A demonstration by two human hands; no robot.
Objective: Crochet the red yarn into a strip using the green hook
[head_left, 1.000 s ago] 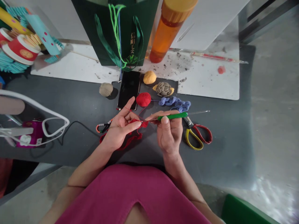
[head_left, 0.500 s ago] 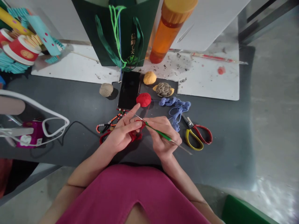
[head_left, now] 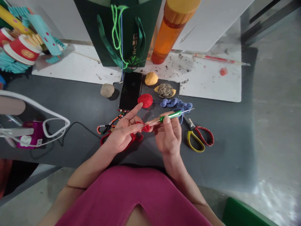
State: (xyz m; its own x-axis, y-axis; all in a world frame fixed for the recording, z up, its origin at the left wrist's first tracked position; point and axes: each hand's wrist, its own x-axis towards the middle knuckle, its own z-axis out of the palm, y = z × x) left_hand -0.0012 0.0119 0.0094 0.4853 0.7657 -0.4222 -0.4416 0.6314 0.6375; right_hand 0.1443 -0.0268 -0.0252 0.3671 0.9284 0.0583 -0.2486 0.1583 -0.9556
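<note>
The person's left hand (head_left: 123,130) is half open, with the fingers spread and the index finger raised, and it holds a small piece of red crocheted yarn (head_left: 146,128) near the fingertips. A loose red strip of the same work hangs under this hand and lies on the table. The right hand (head_left: 168,135) is almost closed around a crochet hook with a green handle (head_left: 170,116), and the thumb presses on the handle. The thin metal tip of the hook reaches the red piece, between the two hands.

Just above the hands lies a round ball of red yarn (head_left: 145,100) on a dark grey table (head_left: 223,141). Beside it is a wavy strip of blue crocheted yarn (head_left: 176,104), and a pair of scissors with yellow and red handles (head_left: 197,137) lies near the right hand. Near the left hand is a string of small orange and black beads (head_left: 110,123). A black smartphone (head_left: 130,90) lies further up, next to a small ball of beige yarn (head_left: 107,90).
</note>
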